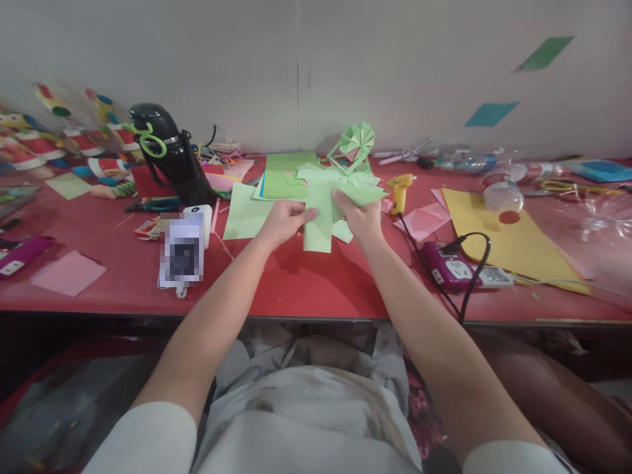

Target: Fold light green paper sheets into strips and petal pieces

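Between my hands is a piece of light green paper (318, 224), raised a little above the red table, with a long strip hanging down and a flap out to the right. My left hand (285, 224) pinches its left edge, thumb on top. On the right flap, my right hand (363, 220) grips the same paper with its thumb over the near face. Behind it stands a folded green paper wheel on legs (358, 141). Green sheets (289, 174) lie under and beyond my left hand. Just right of my right hand is a yellow glue gun (400, 192).
A black bottle (172, 158) and a phone (182, 253) are on the left. To the right are a purple power strip (447, 266) with a black cord, yellow paper (513, 240) and a plastic bottle (501, 194). Several paper-cup figures (81, 141) stand far left.
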A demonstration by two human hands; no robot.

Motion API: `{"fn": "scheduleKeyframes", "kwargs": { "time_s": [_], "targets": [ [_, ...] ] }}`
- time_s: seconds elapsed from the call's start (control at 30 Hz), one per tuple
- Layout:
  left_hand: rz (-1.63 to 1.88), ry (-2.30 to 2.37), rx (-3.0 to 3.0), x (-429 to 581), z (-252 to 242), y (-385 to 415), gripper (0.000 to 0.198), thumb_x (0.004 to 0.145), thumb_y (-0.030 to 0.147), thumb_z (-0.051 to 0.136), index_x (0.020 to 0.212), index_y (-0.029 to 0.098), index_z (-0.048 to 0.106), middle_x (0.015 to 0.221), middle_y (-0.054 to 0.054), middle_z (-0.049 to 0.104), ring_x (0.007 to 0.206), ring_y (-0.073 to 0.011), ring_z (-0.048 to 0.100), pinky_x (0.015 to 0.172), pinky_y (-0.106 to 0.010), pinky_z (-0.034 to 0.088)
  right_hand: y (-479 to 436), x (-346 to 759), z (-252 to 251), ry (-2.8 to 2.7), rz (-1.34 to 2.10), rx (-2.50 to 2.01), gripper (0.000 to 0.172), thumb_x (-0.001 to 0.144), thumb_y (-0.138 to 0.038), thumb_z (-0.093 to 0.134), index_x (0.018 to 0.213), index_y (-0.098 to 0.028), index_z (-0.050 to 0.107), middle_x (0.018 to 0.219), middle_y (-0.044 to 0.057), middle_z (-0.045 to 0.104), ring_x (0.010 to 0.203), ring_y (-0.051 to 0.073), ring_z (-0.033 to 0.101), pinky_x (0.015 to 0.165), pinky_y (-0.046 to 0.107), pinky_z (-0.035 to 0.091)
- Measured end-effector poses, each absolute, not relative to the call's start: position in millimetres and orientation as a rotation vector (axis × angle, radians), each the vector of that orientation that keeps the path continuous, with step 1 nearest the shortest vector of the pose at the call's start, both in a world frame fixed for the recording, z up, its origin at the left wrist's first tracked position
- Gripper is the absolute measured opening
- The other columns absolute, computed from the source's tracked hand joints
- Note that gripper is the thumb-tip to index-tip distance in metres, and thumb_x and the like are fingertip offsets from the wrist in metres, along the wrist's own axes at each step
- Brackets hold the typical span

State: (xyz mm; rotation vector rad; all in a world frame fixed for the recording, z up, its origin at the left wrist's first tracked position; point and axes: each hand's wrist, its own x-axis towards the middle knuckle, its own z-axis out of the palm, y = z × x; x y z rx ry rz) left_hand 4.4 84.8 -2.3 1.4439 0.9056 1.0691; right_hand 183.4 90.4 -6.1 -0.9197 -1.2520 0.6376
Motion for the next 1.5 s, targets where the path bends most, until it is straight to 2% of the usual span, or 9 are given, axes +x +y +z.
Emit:
{"fn": "scheduleKeyframes", "kwargs": {
  "time_s": [0.13, 0.37, 0.43, 0.6, 0.8, 0.97, 1.1, 1.3, 1.5],
  "targets": [
    [1.050, 0.959, 1.409, 6.6, -2.0, 83.4, 0.046, 0.064, 0.058, 0.083, 0.069, 0.014, 0.071, 0.074, -0.008, 0.074, 0.069, -0.0190, 0.070, 0.067, -0.033, 0.058, 92.9, 185.5, -7.8, -1.232, 0.651, -0.923, 0.036, 0.075, -0.052, 0.076, 0.092, -0.022, 0.068, 0.104, 0.007, 0.075, 0.103, 0.025, 0.070, 0.094, 0.042, 0.057],
    [0.993, 0.889, 1.434, 3.1, -4.7, 86.3, 0.041, 0.059, 0.047, 0.089, 0.077, 0.013, 0.073, 0.083, -0.009, 0.076, 0.074, -0.0185, 0.070, 0.073, -0.033, 0.057, 98.3, 188.3, -11.8, -1.167, 0.661, -0.937, 0.036, 0.073, -0.051, 0.077, 0.090, -0.021, 0.069, 0.100, 0.007, 0.075, 0.102, 0.026, 0.070, 0.091, 0.042, 0.058],
    [0.981, 0.914, 1.453, 2.4, -5.7, 87.4, 0.039, 0.059, 0.045, 0.089, 0.075, 0.014, 0.071, 0.078, -0.008, 0.075, 0.069, -0.0168, 0.068, 0.069, -0.032, 0.055, 100.2, 189.3, -12.8, -1.145, 0.661, -0.925, 0.035, 0.073, -0.050, 0.078, 0.089, -0.020, 0.069, 0.099, 0.008, 0.075, 0.101, 0.026, 0.070, 0.091, 0.042, 0.058],
    [0.932, 1.028, 1.479, 3.7, -10.7, 91.1, 0.040, 0.070, 0.051, 0.080, 0.064, 0.015, 0.063, 0.055, -0.002, 0.062, 0.054, -0.0151, 0.061, 0.059, -0.031, 0.049, 104.0, 190.5, -16.4, -1.108, 0.672, -0.964, 0.030, 0.075, -0.046, 0.075, 0.088, -0.020, 0.069, 0.099, 0.008, 0.075, 0.101, 0.026, 0.070, 0.087, 0.041, 0.059],
    [1.000, 1.015, 1.536, 1.5, -18.5, 97.8, 0.029, 0.066, 0.032, 0.083, 0.081, 0.015, 0.065, 0.074, -0.003, 0.068, 0.068, -0.0134, 0.062, 0.068, -0.027, 0.046, 108.9, 195.6, -19.9, -1.087, 0.612, -0.981, 0.034, 0.078, -0.049, 0.071, 0.094, -0.019, 0.070, 0.105, 0.009, 0.074, 0.104, 0.025, 0.070, 0.089, 0.039, 0.059],
    [0.946, 1.059, 1.569, 2.9, -12.0, 96.5, 0.017, 0.079, 0.031, 0.069, 0.077, 0.015, 0.065, 0.068, -0.001, 0.063, 0.059, -0.0116, 0.054, 0.061, -0.026, 0.042, 110.3, 198.8, -20.5, -1.049, 0.618, -0.993, 0.036, 0.077, -0.051, 0.072, 0.097, -0.021, 0.070, 0.110, 0.009, 0.073, 0.108, 0.027, 0.069, 0.092, 0.041, 0.058],
    [0.984, 1.098, 1.591, 5.6, -9.7, 95.9, 0.013, 0.085, 0.025, 0.061, 0.076, 0.016, 0.062, 0.068, 0.000, 0.061, 0.058, -0.0118, 0.054, 0.058, -0.026, 0.042, 109.7, 196.7, -20.8, -1.006, 0.642, -0.959, 0.039, 0.074, -0.048, 0.074, 0.100, -0.019, 0.069, 0.110, 0.010, 0.073, 0.110, 0.027, 0.068, 0.094, 0.043, 0.057],
    [1.005, 1.161, 1.685, -3.5, -11.5, 101.0, 0.014, 0.083, 0.030, 0.065, 0.076, 0.018, 0.064, 0.057, 0.002, 0.057, 0.046, -0.0107, 0.047, 0.053, -0.026, 0.039, 113.0, 196.8, -23.8, -0.941, 0.655, -0.987, 0.040, 0.071, -0.044, 0.077, 0.100, -0.017, 0.070, 0.109, 0.010, 0.074, 0.104, 0.027, 0.070, 0.088, 0.042, 0.059],
    [1.022, 1.241, 1.736, -30.0, -12.6, 112.1, 0.013, 0.079, 0.030, 0.066, 0.073, 0.018, 0.066, 0.063, 0.000, 0.061, 0.051, -0.0129, 0.051, 0.059, -0.029, 0.042, 115.7, 216.4, -16.4, -0.954, 0.858, -1.056, 0.032, 0.074, -0.043, 0.075, 0.097, -0.020, 0.070, 0.102, 0.007, 0.075, 0.094, 0.024, 0.073, 0.071, 0.037, 0.063]
  ]
}}
